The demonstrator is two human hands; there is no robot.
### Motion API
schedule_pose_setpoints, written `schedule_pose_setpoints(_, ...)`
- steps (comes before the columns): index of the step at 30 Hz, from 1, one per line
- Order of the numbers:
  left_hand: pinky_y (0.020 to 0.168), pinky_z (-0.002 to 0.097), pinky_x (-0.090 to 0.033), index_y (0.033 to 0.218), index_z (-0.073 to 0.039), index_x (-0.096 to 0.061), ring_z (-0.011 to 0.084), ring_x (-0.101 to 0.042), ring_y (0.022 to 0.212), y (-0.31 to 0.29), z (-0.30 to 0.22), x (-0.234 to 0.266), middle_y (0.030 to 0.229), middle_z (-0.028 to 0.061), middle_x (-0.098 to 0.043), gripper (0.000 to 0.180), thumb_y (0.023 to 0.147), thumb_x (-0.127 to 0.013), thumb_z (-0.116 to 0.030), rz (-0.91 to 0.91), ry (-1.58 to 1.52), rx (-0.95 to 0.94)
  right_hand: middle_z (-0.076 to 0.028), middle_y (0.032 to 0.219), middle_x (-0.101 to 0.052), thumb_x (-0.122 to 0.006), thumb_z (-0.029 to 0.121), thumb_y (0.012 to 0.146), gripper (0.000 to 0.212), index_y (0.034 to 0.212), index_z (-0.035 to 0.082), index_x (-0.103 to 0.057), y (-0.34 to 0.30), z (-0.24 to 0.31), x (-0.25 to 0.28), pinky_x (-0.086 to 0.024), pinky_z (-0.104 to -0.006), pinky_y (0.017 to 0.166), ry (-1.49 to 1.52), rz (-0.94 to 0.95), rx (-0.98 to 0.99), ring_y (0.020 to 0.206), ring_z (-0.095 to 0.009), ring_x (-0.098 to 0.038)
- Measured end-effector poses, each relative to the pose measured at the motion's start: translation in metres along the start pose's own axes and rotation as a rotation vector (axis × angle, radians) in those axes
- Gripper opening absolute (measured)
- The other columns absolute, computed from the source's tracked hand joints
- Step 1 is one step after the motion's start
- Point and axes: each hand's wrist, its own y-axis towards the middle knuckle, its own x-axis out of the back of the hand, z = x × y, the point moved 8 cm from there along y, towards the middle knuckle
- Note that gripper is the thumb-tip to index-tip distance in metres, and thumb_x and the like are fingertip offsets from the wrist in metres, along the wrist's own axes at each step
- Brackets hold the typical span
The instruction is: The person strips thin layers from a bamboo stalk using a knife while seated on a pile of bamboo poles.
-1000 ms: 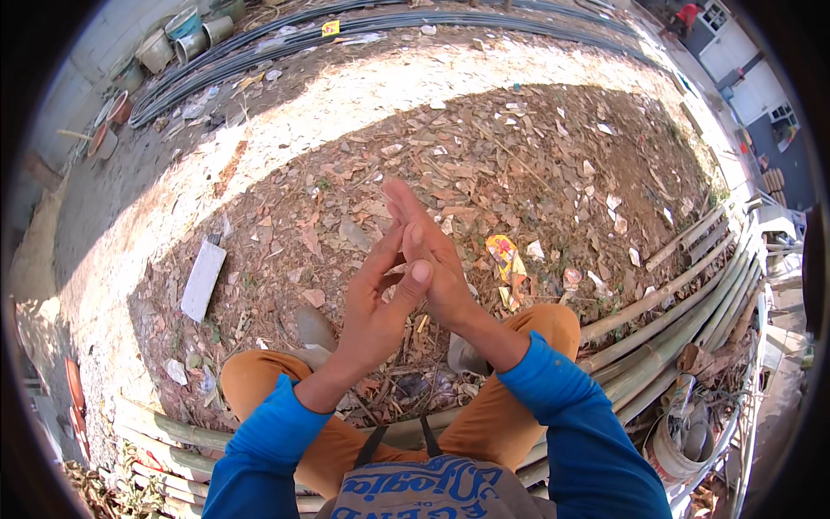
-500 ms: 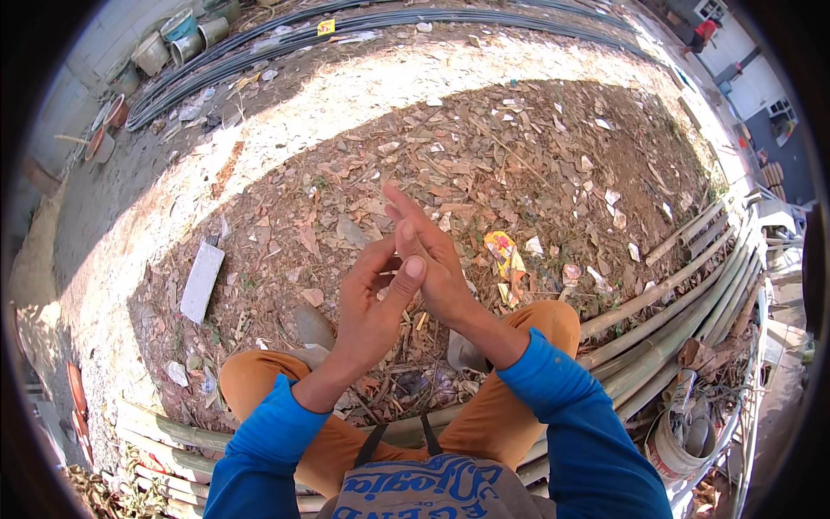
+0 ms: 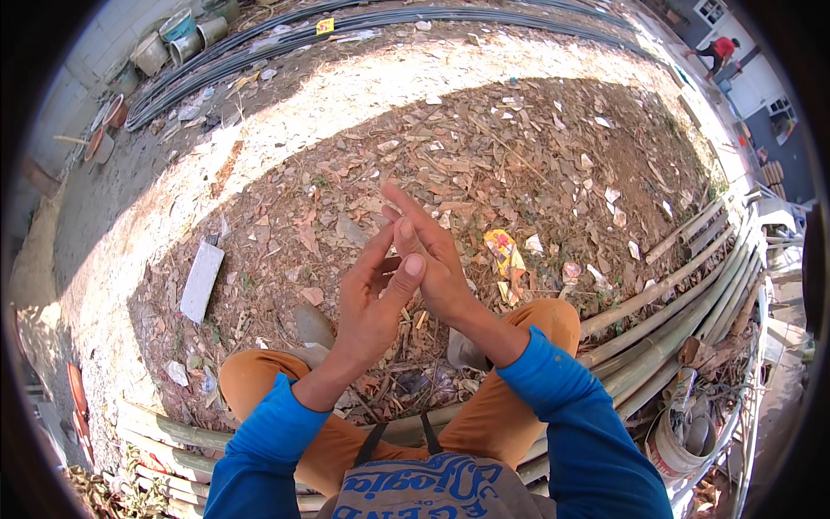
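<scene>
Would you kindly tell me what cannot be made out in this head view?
Space between the bare left hand and bare right hand: head view, mostly hidden by both.
Grey right shoe: head view, partly behind the right forearm.
Dark grey bundled rods: head view, cut off by the top edge.
Person in red top: head view, finer details too small to tell.

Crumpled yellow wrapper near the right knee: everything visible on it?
The crumpled yellow wrapper looks like thin plastic: elongated, printed red and white on its upper part. It lies on shaded brown, leaf-littered ground, just beyond the orange-trousered right knee. The bare right hand, to its left, doesn't touch it.
</scene>
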Motion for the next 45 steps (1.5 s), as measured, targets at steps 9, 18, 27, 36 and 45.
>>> schedule_pose_setpoints(9, 0.079, 0.0258, -0.053, 0.145, 0.003, -0.051, 0.0150, -0.065, 0.102, -0.002, 0.008, 0.007, 0.124, 0.0083, -0.060, 0.060, 0.101, -0.069, -0.033, -0.028, 0.029, -0.008, -0.012, 0.129, -0.060, -0.057, 0.048, 0.105, 0.072, 0.155, 0.001, -0.039, 0.000, 0.000, 0.000, -0.040, -0.0377, 0.110, 0.030, -0.029, 0.013, 0.124, -0.021, -0.054)
schedule_pose_setpoints(18, 0.080, 0.0273, -0.054, 0.149, 0.008, -0.043, 0.0160, -0.063, 0.103, 0.000, 0.007, 0.009, 0.118, 0.0069, -0.055, 0.070, 0.100, -0.071, -0.033, -0.096, 0.048, -0.034, -0.017, 0.150, -0.049, -0.059, 0.044, 0.104, 0.074, 0.155, -0.003, -0.035, 0.000, -0.002, 0.001, -0.039, -0.0408, 0.115, 0.150, -0.070, 0.018, 0.135, -0.028, -0.051)
schedule_pose_setpoints(27, 0.081, 0.0273, -0.053, 0.147, 0.006, -0.049, 0.0173, -0.062, 0.105, 0.000, 0.010, 0.006, 0.115, 0.0063, -0.048, 0.066, 0.100, -0.070, -0.035, -0.032, 0.032, 0.030, -0.018, 0.158, -0.040, -0.053, 0.052, 0.104, 0.077, 0.157, 0.001, -0.033, 0.001, -0.003, 0.001, -0.044, -0.0433, 0.113, 0.056, -0.008, 0.002, 0.144, -0.035, -0.043)
schedule_pose_setpoints(36, 0.081, 0.0286, -0.053, 0.146, 0.000, -0.054, 0.0181, -0.064, 0.102, 0.000, 0.011, 0.009, 0.113, 0.0071, -0.052, 0.062, 0.099, -0.071, -0.038, -0.044, 0.078, 0.004, -0.018, 0.156, -0.043, -0.056, 0.053, 0.103, 0.079, 0.156, 0.000, -0.035, 0.001, -0.001, 0.001, -0.042, -0.0445, 0.114, 0.052, -0.020, 0.025, 0.143, -0.036, -0.045)
schedule_pose_setpoints(45, 0.082, 0.0292, -0.053, 0.140, 0.003, -0.057, 0.0163, -0.064, 0.100, 0.000, 0.009, 0.011, 0.118, 0.0084, -0.057, 0.055, 0.100, -0.071, -0.032, -0.067, 0.116, -0.013, -0.023, 0.154, -0.043, -0.054, 0.052, 0.104, 0.076, 0.155, -0.001, -0.034, 0.005, 0.004, 0.002, -0.041, -0.0467, 0.115, 0.109, -0.044, -0.001, 0.143, -0.038, -0.045)
